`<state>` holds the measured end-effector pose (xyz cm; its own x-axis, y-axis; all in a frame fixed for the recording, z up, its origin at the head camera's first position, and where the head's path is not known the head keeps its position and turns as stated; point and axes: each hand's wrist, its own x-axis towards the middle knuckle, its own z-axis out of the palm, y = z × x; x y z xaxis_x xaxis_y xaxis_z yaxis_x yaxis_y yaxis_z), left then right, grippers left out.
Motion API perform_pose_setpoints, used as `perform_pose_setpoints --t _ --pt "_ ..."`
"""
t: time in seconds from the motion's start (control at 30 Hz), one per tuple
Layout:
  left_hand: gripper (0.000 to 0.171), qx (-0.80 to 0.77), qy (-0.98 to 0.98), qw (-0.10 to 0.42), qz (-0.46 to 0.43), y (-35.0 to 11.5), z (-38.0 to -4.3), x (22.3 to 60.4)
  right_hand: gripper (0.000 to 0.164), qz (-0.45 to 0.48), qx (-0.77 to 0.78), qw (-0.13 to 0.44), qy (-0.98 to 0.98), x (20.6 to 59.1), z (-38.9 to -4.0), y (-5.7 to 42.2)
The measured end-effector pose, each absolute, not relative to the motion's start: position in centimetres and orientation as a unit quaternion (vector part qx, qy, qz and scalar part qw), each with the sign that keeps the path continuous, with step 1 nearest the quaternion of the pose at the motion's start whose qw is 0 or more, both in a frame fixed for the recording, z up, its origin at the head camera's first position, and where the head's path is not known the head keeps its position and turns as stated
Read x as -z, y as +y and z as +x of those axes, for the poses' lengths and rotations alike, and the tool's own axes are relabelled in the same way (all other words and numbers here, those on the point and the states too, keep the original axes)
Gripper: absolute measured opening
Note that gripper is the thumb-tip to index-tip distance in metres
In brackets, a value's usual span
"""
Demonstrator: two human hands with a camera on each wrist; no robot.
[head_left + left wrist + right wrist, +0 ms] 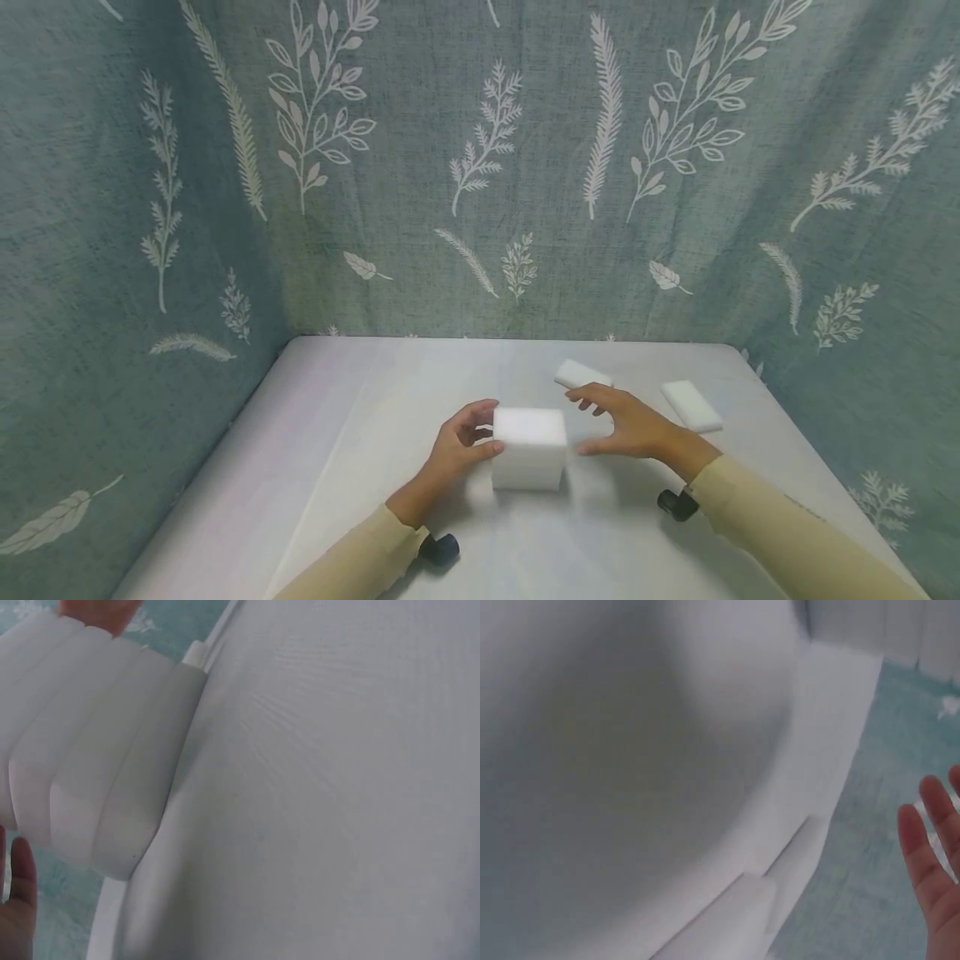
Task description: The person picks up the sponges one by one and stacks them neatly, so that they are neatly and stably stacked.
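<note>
On the table stands a stack of several flat white blocks [528, 450], with seams between its layers showing in the left wrist view. At its left end is my left hand [461, 446]. The thumb lies at the stack's near top edge and the fingers curve round toward the far corner. My right hand [626, 421] hovers a little to the right of the stack, apart from it, thumb and fingers spread in a wide curve with nothing between them. In the right wrist view, fingers [930, 855] extend upward at the right edge.
Behind the right hand lies a loose white block [581, 373], partly covered by its fingers. Another white block [692, 406] lies farther right, near the wrist. A patterned green curtain [480, 167] hangs round the white table [375, 400] at the back and sides.
</note>
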<state>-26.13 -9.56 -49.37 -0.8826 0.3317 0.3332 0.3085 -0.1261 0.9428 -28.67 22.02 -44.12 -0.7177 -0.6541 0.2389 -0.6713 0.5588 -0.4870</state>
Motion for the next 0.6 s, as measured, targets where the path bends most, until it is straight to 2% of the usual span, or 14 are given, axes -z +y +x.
perform_pose_setpoints --t 0.23,0.43,0.6 --pt "0.059 -0.704 0.669 0.008 0.240 -9.4 -24.4 46.9 0.064 0.314 -0.261 0.036 -0.912 44.8 -30.6 23.2" --pt "0.061 -0.703 0.667 0.005 0.249 -9.6 -24.4 46.7 0.051 0.284 -0.205 0.071 -0.934 46.1 -32.6 23.9" --pt "0.061 -0.701 0.668 0.002 0.248 -9.6 -24.4 46.8 0.047 0.257 -0.184 0.074 -0.946 46.9 -34.0 24.4"
